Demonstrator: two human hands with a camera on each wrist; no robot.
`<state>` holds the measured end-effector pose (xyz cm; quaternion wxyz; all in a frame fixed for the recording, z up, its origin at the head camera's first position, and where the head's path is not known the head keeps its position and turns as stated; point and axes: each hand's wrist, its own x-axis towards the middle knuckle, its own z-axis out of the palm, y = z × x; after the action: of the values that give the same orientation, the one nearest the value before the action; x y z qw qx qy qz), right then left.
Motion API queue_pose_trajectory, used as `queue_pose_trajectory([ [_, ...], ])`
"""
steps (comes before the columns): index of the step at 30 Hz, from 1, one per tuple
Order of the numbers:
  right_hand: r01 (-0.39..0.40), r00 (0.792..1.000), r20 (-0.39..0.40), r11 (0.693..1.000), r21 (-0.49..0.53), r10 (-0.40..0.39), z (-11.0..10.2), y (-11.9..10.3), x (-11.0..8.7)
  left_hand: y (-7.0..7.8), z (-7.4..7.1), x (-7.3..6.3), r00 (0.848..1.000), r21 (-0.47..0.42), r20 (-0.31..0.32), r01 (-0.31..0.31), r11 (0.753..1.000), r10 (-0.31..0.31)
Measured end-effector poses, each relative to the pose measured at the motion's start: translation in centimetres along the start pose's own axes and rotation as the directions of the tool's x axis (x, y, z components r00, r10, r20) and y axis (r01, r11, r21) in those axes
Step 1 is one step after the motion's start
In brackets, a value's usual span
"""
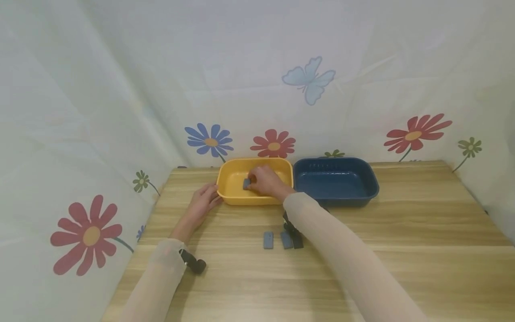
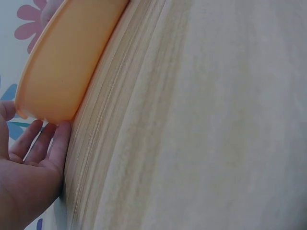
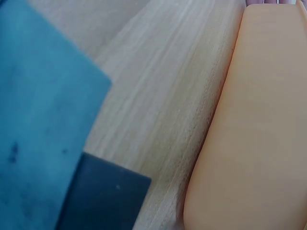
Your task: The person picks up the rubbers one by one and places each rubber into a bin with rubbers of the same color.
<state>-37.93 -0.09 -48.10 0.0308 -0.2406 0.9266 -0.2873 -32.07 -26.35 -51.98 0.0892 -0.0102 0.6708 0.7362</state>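
Note:
In the head view, my right hand (image 1: 266,180) reaches into the yellow plastic basin (image 1: 237,200) and pinches a small blue-grey rectangular block (image 1: 246,184) between thumb and fingertips. The block is over the basin's floor. My left hand (image 1: 204,200) is at the basin's left end. The left wrist view shows its fingers (image 2: 58,143) extended, with the tips against the basin's outer wall and the thumb near the rim. On the table in front of the basin lie a blue-grey block (image 1: 268,240), a second blue-grey block (image 1: 286,240) and a darker block (image 1: 297,240) beside it.
A dark blue basin (image 1: 335,199) stands against the yellow basin's right side. Both sit near the back edge of the wood-grain table (image 1: 422,223). Behind them hangs a white curtain (image 1: 241,67) with flowers and a butterfly. Each wrist wears a black camera mount (image 1: 195,263).

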Motion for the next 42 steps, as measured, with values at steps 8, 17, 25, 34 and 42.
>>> queue_pose_trajectory([
  [8, -0.006, 1.000, 0.015, 1.000, -0.023, 0.006, 0.03, -0.10, -0.06, -0.16, -0.03, 0.02, 1.000, -0.001, -0.004, 0.000, 1.000, 0.000],
  [17, -0.008, 1.000, 0.012, 0.998, -0.069, 0.009, -0.20, -0.52, -0.22, -0.23, -0.23, -0.04, 1.000, 0.012, -0.011, -0.007, 1.000, 0.007],
  [25, -0.036, 0.999, 0.021, 0.996, -0.086, 0.038, -0.09, -0.37, -0.07, -0.35, -0.16, 0.01, 1.000, 0.000, -0.007, -0.014, 1.000, 0.014],
  [34, -0.008, 1.000, 0.001, 0.995, -0.104, 0.008, 0.13, -0.15, 0.05, -0.18, -0.10, -0.16, 1.000, 0.005, 0.009, -0.016, 1.000, 0.016],
  [42, -0.012, 1.000, 0.016, 0.993, -0.119, 0.014, 0.23, -0.15, 0.18, -0.01, -0.05, -0.32, 1.000, 0.013, 0.014, -0.017, 1.000, 0.016],
])
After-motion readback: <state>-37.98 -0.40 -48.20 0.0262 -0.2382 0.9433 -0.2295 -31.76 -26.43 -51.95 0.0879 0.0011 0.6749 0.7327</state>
